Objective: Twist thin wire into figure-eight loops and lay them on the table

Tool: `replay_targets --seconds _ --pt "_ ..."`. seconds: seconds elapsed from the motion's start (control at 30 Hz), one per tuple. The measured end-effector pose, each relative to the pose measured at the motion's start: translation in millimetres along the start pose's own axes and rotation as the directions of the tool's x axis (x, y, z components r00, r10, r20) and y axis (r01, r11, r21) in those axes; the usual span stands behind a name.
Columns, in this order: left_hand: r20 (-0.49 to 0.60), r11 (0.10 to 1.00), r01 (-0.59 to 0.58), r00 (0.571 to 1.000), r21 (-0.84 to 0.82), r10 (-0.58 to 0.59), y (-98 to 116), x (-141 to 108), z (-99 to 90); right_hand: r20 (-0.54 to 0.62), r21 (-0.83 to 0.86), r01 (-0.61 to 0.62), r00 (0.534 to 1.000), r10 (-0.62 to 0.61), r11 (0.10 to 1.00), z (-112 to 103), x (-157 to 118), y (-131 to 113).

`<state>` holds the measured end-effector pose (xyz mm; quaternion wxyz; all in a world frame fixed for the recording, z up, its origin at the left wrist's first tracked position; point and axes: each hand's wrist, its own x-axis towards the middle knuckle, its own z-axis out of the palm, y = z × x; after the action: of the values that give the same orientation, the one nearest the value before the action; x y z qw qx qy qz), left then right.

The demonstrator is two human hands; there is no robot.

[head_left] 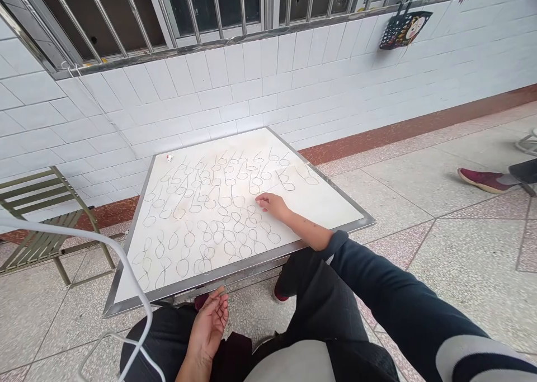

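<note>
Many thin wire loops lie spread in rows over a white table with a grey metal edge. My right hand reaches over the table's right part, its fingers pinched together at the loops; what they hold, if anything, is too small to tell. Below the table's near edge, above my lap, my left hand is turned palm up with its fingers curled and thumb against the fingertips. Whether something thin is between them cannot be made out.
A small red and white object sits at the table's far left corner. A slatted chair stands left, a white curved tube nearer. Behind is a tiled wall with a hanging bag. Another person's shoe is at right.
</note>
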<state>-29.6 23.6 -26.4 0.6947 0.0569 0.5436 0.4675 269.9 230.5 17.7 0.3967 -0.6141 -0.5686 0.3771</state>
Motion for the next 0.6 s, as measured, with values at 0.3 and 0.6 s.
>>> replay_targets --seconds 0.3,0.6 --pt "0.002 1.0 0.003 1.0 0.009 -0.003 -1 4 0.2 0.049 -0.19 0.142 0.99 -0.135 0.971 1 -20 2" --pt "-0.01 1.0 -0.004 1.0 0.008 0.004 -1 3 -1.5 0.02 -0.258 0.201 0.979 -0.203 0.945 3 -22 3"
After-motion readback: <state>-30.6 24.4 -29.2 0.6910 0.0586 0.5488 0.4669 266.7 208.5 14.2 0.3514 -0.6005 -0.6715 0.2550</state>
